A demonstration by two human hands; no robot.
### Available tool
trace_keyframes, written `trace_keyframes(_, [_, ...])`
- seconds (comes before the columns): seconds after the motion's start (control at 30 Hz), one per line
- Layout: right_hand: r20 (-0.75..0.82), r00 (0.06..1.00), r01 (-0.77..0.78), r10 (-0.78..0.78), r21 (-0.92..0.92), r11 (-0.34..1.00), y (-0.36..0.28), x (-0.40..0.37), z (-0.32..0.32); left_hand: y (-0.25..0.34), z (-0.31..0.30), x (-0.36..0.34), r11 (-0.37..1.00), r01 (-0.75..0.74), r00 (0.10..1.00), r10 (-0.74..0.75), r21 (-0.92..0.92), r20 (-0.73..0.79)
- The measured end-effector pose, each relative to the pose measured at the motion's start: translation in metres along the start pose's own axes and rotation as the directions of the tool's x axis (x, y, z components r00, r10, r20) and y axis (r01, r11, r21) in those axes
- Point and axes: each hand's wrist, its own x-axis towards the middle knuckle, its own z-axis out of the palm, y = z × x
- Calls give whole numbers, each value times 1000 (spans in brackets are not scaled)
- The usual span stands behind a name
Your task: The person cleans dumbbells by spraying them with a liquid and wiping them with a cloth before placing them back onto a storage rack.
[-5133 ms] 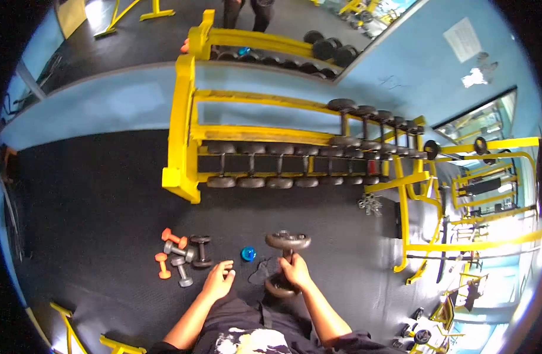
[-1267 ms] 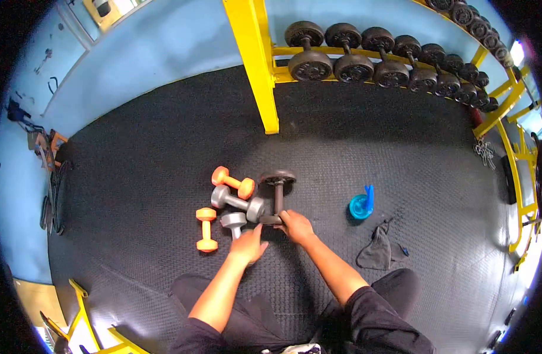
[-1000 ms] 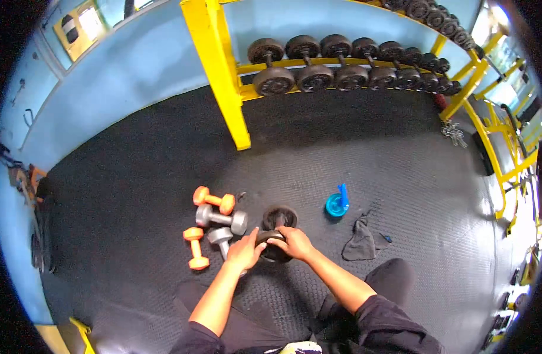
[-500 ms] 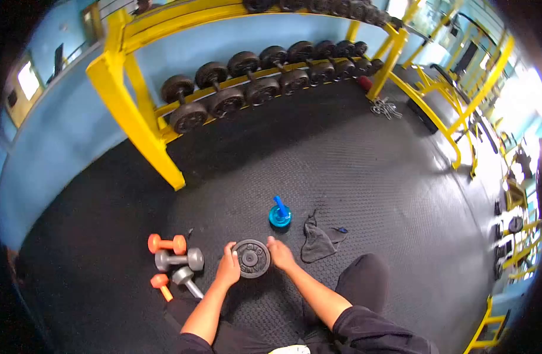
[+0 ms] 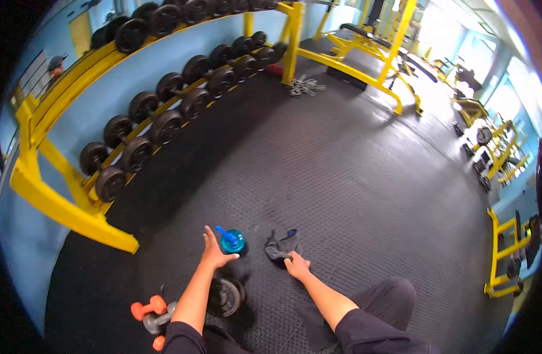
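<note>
My left hand (image 5: 213, 253) is open, thumb and fingers spread beside a blue bottle (image 5: 233, 241) with a bright blue spout. The thumb comes right up to the bottle's lower edge in this view. My right hand (image 5: 297, 265) pinches the near edge of a dark grey cloth (image 5: 278, 246), which looks crumpled on the rubber floor. Below my left wrist a round black weight plate (image 5: 224, 298) rests on the floor, partly covered by my forearm.
Orange (image 5: 148, 308) and grey dumbbells (image 5: 156, 321) lie left of my left forearm, partly hidden. A yellow rack (image 5: 70, 206) with rows of black dumbbells (image 5: 166, 127) runs along the blue wall. Chain-like metal pieces (image 5: 306, 86) lie near its far post. Yellow gym machines (image 5: 365, 50) stand beyond.
Both hands have left the weight plate, now on the floor. My left hand has reached toward the bottle; my right has taken hold of the cloth. The view has swung right.
</note>
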Motion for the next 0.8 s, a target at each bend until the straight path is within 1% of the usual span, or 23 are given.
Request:
trace_keyframes(0.03, [5,1000,-1,0,187,982,4,6,-8,0,9,13,997,-64,997,61,-43,-52])
trace_keyframes(0.07, [5,1000,7,-10,367,930,8,13,-17,0,14,25,988,-127,987,117,-87,-108])
trace_keyframes(0.1, [-16,1000,-2,9,363,932,-1,14,-30,-2,18,35,961,-220,968,194,-167,-158])
trace_keyframes(0.13, [42,994,-100,105,755,648,-10,17,-43,-4,24,44,919,-309,942,259,-244,-214])
trace_keyframes(0.17, [130,980,-160,153,966,203,-24,16,-64,-8,33,52,887,-292,949,222,-357,-223])
trace_keyframes(0.2, [274,959,-278,75,959,51,-46,5,-101,-7,34,56,884,-298,949,235,-360,-208])
trace_keyframes(0.23, [401,916,-402,-29,911,-90,-71,-11,-139,-6,34,57,896,-226,971,174,-382,-165])
trace_keyframes(0.27, [282,955,-285,-92,958,-29,-91,-22,-158,-3,32,55,904,-150,986,110,-399,-123])
trace_keyframes(0.3, [283,955,-277,-92,958,69,-102,-32,-176,9,29,46,905,-105,986,40,-412,-163])
trace_keyframes(0.33, [285,954,-267,-97,948,171,-112,-41,-194,3,39,51,903,-108,986,43,-415,-162])
trace_keyframes(0.37, [337,932,-295,-138,921,256,-124,-54,-215,-14,55,63,928,-148,968,64,-343,-243])
trace_keyframes(0.4, [335,932,-291,-142,921,259,-137,-69,-231,-24,63,70,947,-181,942,90,-264,-323])
trace_keyframes(0.43, [336,926,-289,-171,924,252,-149,-85,-245,-8,54,55,956,-104,967,32,-275,-252])
trace_keyframes(0.47, [335,920,-285,-202,927,242,-160,-100,-257,-7,53,54,956,-109,965,35,-274,-262])
trace_keyframes(0.53, [277,937,-241,-214,954,176,-174,-124,-277,-12,58,58,956,-160,943,74,-245,-325])
trace_keyframes(0.57, [271,917,-229,-293,959,169,-170,-126,-280,-19,61,64,972,-162,943,102,-170,-317])
trace_keyframes(0.6, [265,917,-216,-297,958,188,-169,-126,-281,-17,53,57,975,-138,940,73,-176,-334])
trace_keyframes(0.63, [263,924,-216,-278,958,190,-167,-121,-278,-15,46,52,957,-233,913,154,-175,-378])
trace_keyframes(0.67, [267,927,-220,-264,956,195,-165,-112,-272,0,28,38,932,-322,877,228,-164,-424])
trace_keyframes(0.7, [273,931,-236,-243,957,169,-163,-101,-260,12,8,22,911,-243,938,134,-332,-318])
trace_keyframes(0.73, [257,954,-227,-157,957,182,-170,-92,-247,32,-17,-5,864,-146,979,55,-483,-196])
trace_keyframes(0.8, [307,942,-262,-136,926,271,-168,-57,-220,40,-29,-39,840,-216,957,80,-498,-280])
